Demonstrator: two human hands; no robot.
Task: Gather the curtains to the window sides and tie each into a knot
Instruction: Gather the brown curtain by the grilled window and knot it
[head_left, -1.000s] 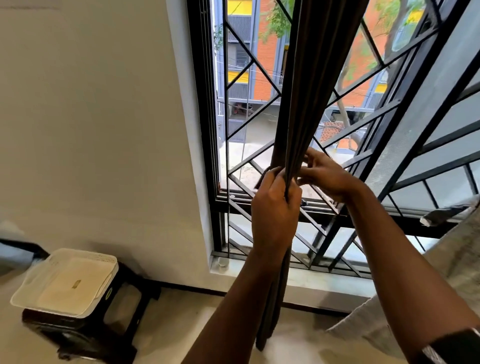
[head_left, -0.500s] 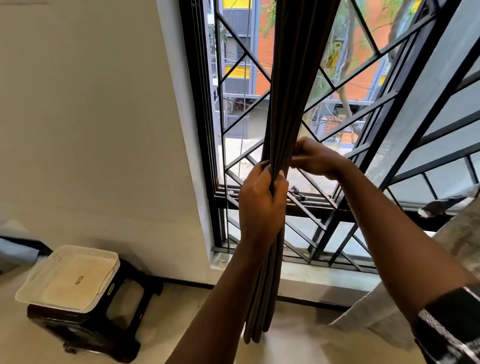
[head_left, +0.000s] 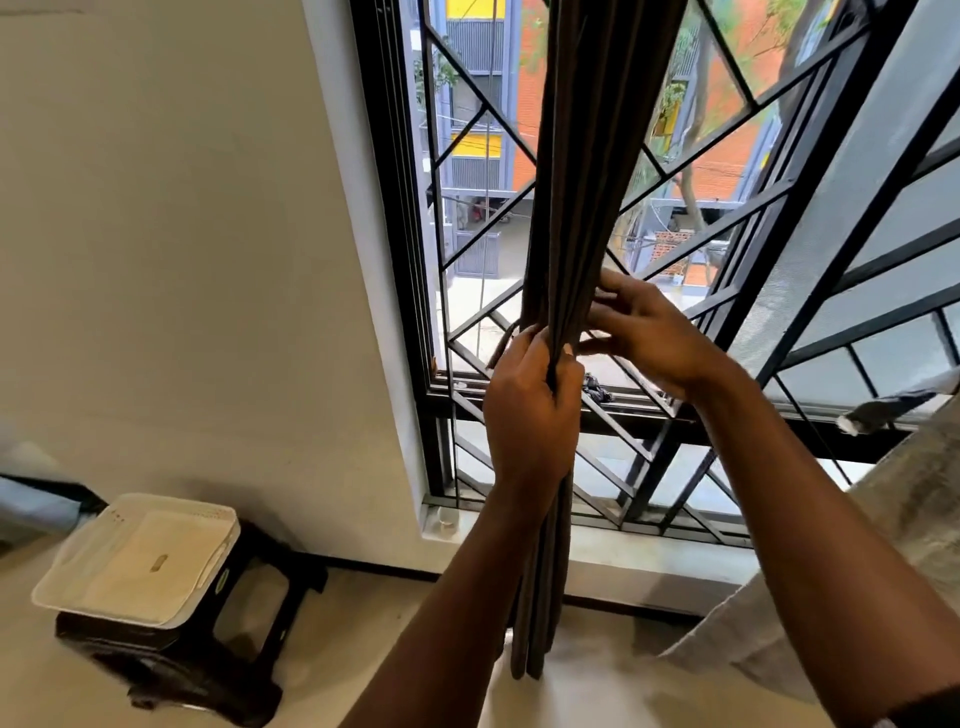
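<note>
Left hand (head_left: 530, 415) has a proper fist around the dark brown pleated fabric curtain (head_left: 587, 182): fingers wrapped right round the bunch, thumb side up, squeezing all the folds into one tight rope-like column. The right hand (head_left: 654, 338) is way looser. Its fingers (head_left: 608, 283) are mostly straight and a bit fanned out, tips resting against the right edge of the folds just above the left fist, thumb lower down and pointing at the same spot. I honestly can't tell whether it's pinching a single pleat or just touching. The curtain hangs near the left side of the window, in front of the black metal grille of diagonal bars (head_left: 483, 107). Its long narrow vertical pleats look matte and fairly heavy, and the bottom end dangles below the left forearm, hanging down past the pale sill (head_left: 649, 561). No knot in it anywhere that I can see. The plain off-white wall (head_left: 182, 260) takes up the left, and down in that corner a white plastic tray with a perforated rim (head_left: 140, 561) sits on a glossy black plastic stool (head_left: 171, 670). At bottom right there's a rough-looking grey woven cloth (head_left: 893, 519) sloping up along the right forearm.
</note>
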